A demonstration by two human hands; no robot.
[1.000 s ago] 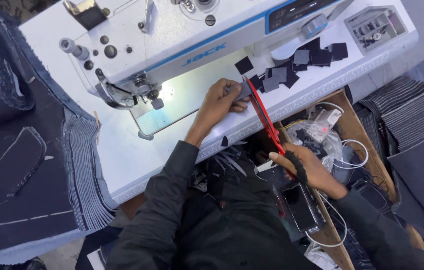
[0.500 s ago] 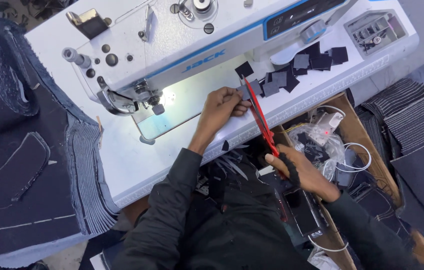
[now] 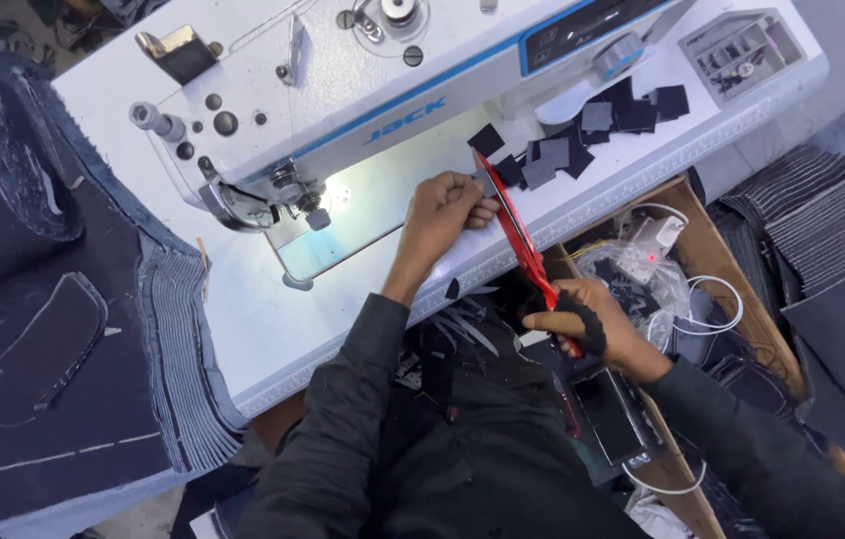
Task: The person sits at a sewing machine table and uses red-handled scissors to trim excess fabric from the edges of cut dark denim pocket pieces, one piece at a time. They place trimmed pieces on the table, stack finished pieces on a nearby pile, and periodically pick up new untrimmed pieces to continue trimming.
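Head view looks down over our shoulders at a white sewing machine (image 3: 343,110) on a white counter (image 3: 243,329). Our right hand (image 3: 582,324) is clenched around the dark handle loops of a pair of red scissors (image 3: 514,225), whose long blades run up and away toward the machine bed. Our left hand (image 3: 442,210) grips a small dark fabric strip (image 3: 483,180) between thumb and fingers, right at the scissor tips.

Compared with a second ago, the scissors and the left hand sit at much the same spot on the counter edge, but the blades now reach further up along the strip, with their tips close to the loose dark fabric squares (image 3: 592,130) scattered beside the machine. We judge that the cut has advanced a little and that another square is about to come free. We cannot tell how far apart the blades stand.

To our left lies a thick stack of dark denim pieces (image 3: 63,379) with chalk outlines on the top layer. To our right, below the counter, an open cardboard box (image 3: 732,269) holds white cables and plastic bags, and more striped fabric stacks (image 3: 822,210) lie beyond it.
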